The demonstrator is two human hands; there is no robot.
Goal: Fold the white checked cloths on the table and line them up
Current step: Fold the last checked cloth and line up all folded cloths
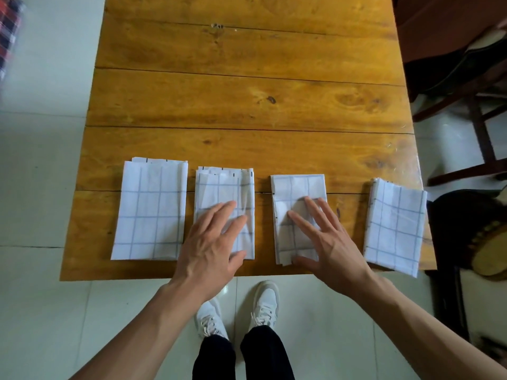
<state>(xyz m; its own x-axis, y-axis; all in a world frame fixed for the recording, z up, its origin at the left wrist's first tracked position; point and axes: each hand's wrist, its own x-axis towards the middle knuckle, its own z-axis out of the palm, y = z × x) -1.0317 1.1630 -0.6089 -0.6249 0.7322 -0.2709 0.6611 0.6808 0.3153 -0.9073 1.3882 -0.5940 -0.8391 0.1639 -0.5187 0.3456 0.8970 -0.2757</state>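
Several folded white checked cloths lie in a row along the near edge of the wooden table [247, 105]. The leftmost cloth [151, 209] lies untouched. My left hand [211, 248] rests flat, fingers apart, on the second cloth [222, 187]. My right hand [326, 242] lies spread over the third cloth [299, 187], which is a little shorter at its far end. The rightmost cloth [395, 226] sits apart, tilted, with its near corner hanging over the table's front edge. Neither hand grips anything.
A dark wooden chair [466, 78] stands to the right of the table. A dark round object [488, 242] sits low by the table's right corner. White tiled floor [41, 160] lies on the left. My shoes [263, 305] are under the front edge.
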